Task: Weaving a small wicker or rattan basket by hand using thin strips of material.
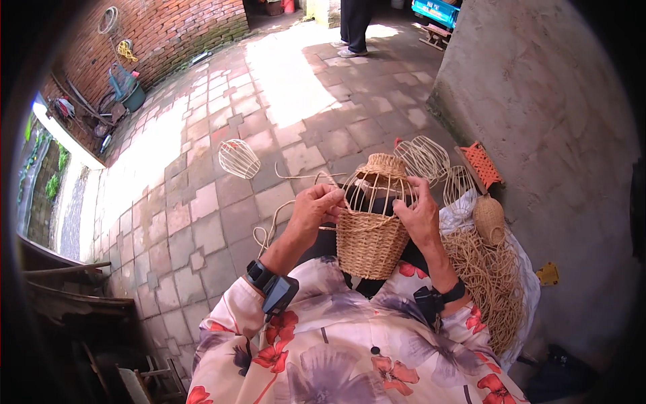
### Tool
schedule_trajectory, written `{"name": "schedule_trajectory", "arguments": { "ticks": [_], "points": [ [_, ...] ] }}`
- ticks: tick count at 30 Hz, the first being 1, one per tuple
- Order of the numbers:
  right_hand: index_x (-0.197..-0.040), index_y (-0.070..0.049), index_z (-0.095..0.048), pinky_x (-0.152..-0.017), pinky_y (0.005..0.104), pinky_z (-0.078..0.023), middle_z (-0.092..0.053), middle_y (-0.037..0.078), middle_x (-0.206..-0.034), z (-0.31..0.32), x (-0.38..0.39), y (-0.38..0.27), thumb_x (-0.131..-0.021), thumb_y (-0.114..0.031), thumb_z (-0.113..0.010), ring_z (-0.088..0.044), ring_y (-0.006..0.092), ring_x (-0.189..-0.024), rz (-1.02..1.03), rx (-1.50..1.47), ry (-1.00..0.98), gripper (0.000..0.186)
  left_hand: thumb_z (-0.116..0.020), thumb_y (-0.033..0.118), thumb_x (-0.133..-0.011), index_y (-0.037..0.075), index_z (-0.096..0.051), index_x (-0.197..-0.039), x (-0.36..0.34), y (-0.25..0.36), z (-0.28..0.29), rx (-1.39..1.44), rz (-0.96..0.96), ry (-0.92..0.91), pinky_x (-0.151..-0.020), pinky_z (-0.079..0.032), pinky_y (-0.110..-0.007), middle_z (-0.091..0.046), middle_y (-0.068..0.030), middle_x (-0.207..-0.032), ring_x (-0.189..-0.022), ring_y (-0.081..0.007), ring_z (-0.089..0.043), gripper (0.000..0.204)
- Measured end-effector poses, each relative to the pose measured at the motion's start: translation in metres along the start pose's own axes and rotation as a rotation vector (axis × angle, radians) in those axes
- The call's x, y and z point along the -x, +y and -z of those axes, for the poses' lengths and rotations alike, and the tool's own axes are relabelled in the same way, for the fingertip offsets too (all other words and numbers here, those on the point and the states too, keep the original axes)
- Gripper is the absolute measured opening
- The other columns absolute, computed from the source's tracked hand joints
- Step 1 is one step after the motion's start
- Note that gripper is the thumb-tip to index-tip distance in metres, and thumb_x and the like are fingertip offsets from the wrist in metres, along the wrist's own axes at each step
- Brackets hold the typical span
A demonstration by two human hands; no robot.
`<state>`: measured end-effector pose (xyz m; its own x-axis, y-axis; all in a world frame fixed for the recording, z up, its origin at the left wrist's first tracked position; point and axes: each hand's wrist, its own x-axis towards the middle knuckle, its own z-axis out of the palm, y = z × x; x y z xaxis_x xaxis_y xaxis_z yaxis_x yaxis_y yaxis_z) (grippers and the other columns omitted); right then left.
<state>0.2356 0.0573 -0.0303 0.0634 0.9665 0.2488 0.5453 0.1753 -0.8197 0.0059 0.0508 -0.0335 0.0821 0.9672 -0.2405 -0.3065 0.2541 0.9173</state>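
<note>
In front of my lap is a half-woven wicker basket (pixel 372 246), its lower body closed with straw weave and bare ribs showing above, up to a woven narrow neck. My left hand (pixel 316 212) pinches straw cord (pixel 268 232) at the basket's left side, by the top edge of the weave; its fingertips partly hide the cord. Loose lengths of that cord trail to the left over the paving. On the other side, my right hand (pixel 420 215) grips the basket's ribs, thumb in front. Dark straps with devices sit on both wrists.
A bare rib frame (pixel 239 159) lies on the paving ahead. At my right are more pale frames (pixel 422 158), a small woven piece (pixel 490 219) and a heap of straw cord (pixel 488 289) on white cloth, beside a wall (pixel 545 128). A person (pixel 353 27) stands farther off.
</note>
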Motion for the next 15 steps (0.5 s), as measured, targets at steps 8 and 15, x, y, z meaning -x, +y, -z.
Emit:
{"name": "schedule_trajectory", "arguments": {
  "ticks": [8,15],
  "points": [
    [-0.118,-0.005,-0.049,-0.063,0.0321,-0.051,-0.065,0.012,-0.096,0.004,0.003,-0.009,-0.073,-0.016,-0.066,-0.062,0.0175,-0.062,-0.008,-0.031,-0.040,0.049,-0.069,0.019,-0.075,0.008,-0.062,-0.094,-0.018,0.005,-0.033,-1.084,-0.736,0.023,-0.057,-0.048,-0.036,-0.061,-0.0086,-0.071,-0.062,-0.0256,-0.061,0.023],
    [-0.119,-0.005,-0.049,-0.063,0.0308,-0.050,-0.065,0.012,-0.098,0.004,0.000,0.006,-0.074,-0.015,-0.065,-0.061,0.0163,-0.063,-0.020,-0.104,-0.057,0.050,-0.057,0.011,-0.078,0.008,-0.055,-0.095,-0.004,0.003,-0.021,-0.613,-0.342,0.010,-0.061,-0.048,-0.042,-0.061,-0.0140,-0.071,-0.066,-0.0321,-0.062,0.018]
  ]
}}
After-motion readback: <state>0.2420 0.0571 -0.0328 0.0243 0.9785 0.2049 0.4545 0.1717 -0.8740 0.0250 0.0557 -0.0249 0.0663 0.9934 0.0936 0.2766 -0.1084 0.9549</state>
